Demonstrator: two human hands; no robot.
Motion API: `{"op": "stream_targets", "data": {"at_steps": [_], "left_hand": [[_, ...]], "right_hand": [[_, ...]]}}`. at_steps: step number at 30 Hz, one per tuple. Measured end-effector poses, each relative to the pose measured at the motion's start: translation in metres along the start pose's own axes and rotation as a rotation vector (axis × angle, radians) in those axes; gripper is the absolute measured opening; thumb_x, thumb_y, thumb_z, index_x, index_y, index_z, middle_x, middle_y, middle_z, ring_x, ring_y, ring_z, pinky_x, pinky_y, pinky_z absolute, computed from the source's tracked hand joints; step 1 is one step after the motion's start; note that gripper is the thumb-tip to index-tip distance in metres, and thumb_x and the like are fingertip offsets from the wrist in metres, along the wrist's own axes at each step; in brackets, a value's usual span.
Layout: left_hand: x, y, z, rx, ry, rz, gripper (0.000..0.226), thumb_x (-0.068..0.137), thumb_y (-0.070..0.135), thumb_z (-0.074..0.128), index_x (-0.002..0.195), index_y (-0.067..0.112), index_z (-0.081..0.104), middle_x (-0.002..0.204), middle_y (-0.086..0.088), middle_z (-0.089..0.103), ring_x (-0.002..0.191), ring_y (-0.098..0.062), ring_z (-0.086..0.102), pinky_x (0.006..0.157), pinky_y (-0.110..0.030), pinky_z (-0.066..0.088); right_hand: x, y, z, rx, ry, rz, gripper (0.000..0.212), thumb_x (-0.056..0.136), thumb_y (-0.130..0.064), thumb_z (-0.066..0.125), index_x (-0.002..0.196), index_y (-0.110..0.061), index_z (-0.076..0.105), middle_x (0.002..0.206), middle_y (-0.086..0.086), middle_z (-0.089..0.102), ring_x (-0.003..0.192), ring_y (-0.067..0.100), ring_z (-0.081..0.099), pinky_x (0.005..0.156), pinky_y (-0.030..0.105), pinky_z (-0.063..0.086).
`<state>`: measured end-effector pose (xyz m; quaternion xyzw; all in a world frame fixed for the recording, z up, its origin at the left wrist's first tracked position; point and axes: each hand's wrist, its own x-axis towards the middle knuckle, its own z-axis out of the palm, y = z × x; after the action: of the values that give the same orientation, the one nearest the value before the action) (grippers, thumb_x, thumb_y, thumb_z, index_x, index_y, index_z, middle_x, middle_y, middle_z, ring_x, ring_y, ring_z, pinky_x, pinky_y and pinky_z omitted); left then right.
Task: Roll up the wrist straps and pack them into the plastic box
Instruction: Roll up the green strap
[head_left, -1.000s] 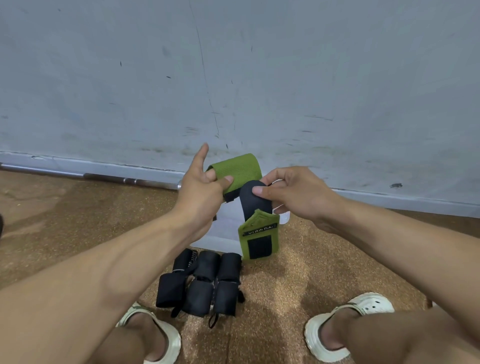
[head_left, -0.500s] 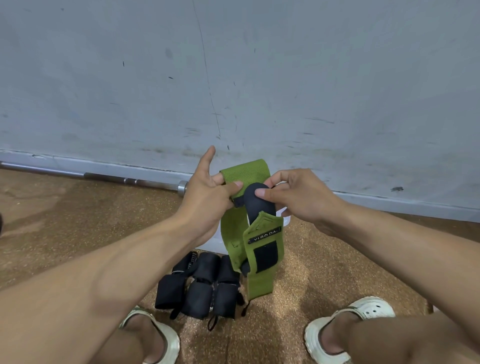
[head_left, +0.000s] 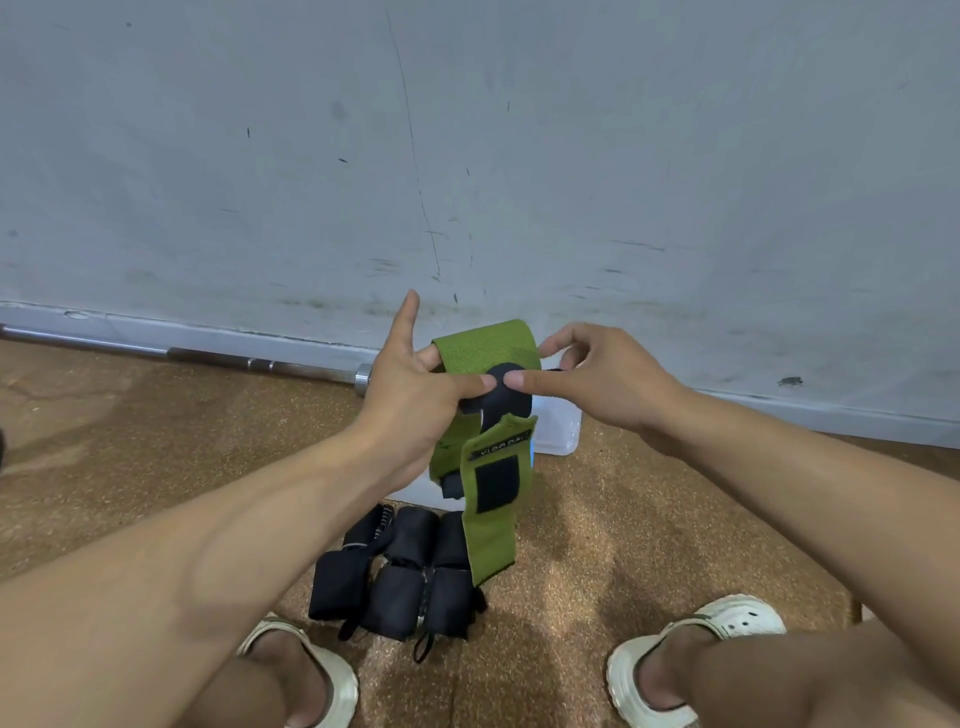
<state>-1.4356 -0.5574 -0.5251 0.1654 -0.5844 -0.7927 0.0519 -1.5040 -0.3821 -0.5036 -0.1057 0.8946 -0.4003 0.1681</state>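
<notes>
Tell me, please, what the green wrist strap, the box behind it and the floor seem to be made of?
Green wrist strap: woven fabric, matte, judging by its ribbed weave; the black patch looks like hook-and-loop, though that is uncertain.
Plastic box: translucent whitish plastic, smooth, slightly glossy.
Floor: speckled brown, grainy, cork-like or rubber granulate; I cannot tell which.

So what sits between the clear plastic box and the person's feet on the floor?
In the head view, a cluster of rolled black wrist straps lies on the brown floor between the clear plastic box and the pale sandals.
</notes>
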Motion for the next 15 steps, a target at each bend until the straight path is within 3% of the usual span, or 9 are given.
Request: {"op": "stream_targets", "data": {"at_steps": [3,6,9,12,15], "left_hand": [[-0.002,0.001,0.002,-0.016,0.001,0.003,0.119,0.083,-0.021,0.068,0.162,0.037,0.001,0.102,-0.004,0.079,0.098,-0.028,0.076,0.084,-0.038,0.062],[-0.003,0.000,0.004,-0.003,0.001,0.015,0.119,0.082,-0.019,0.069,0.162,0.036,0.000,0.108,-0.008,0.078,0.099,-0.027,0.075,0.090,-0.042,0.060],[-0.005,-0.001,0.005,0.033,-0.017,0.023,0.121,0.083,-0.020,0.069,0.162,0.037,-0.003,0.105,-0.004,0.079,0.094,-0.021,0.076,0.089,-0.039,0.061],[-0.006,-0.003,0.005,0.054,-0.021,-0.005,0.123,0.084,-0.018,0.069,0.160,0.037,-0.012,0.107,-0.006,0.079,0.097,-0.023,0.076,0.092,-0.042,0.059],[0.003,-0.001,0.000,-0.072,0.062,-0.129,0.121,0.087,-0.006,0.071,0.158,0.035,-0.019,0.121,-0.016,0.072,0.101,-0.029,0.074,0.090,-0.044,0.059]], "right_hand": [[0.001,0.004,0.002,0.186,-0.222,0.059,0.027,0.083,-0.048,0.080,0.083,-0.021,0.076,0.088,-0.010,0.076,0.096,0.007,0.067,0.082,0.020,0.041],[0.003,0.007,0.005,0.248,-0.246,0.032,0.021,0.089,-0.036,0.077,0.094,-0.016,0.080,0.096,-0.005,0.080,0.103,0.012,0.071,0.087,0.018,0.044],[0.004,0.007,0.007,0.317,-0.254,0.024,0.018,0.092,-0.024,0.075,0.104,-0.011,0.080,0.102,0.000,0.080,0.105,0.016,0.073,0.105,0.027,0.048],[0.006,0.007,0.005,0.288,-0.293,0.010,0.016,0.094,-0.021,0.073,0.106,-0.015,0.081,0.104,-0.002,0.080,0.105,0.014,0.074,0.107,0.029,0.047],[0.005,0.007,-0.003,0.190,-0.400,-0.009,0.016,0.091,-0.024,0.076,0.102,-0.013,0.081,0.104,0.000,0.080,0.106,0.014,0.073,0.104,0.026,0.046]]}}
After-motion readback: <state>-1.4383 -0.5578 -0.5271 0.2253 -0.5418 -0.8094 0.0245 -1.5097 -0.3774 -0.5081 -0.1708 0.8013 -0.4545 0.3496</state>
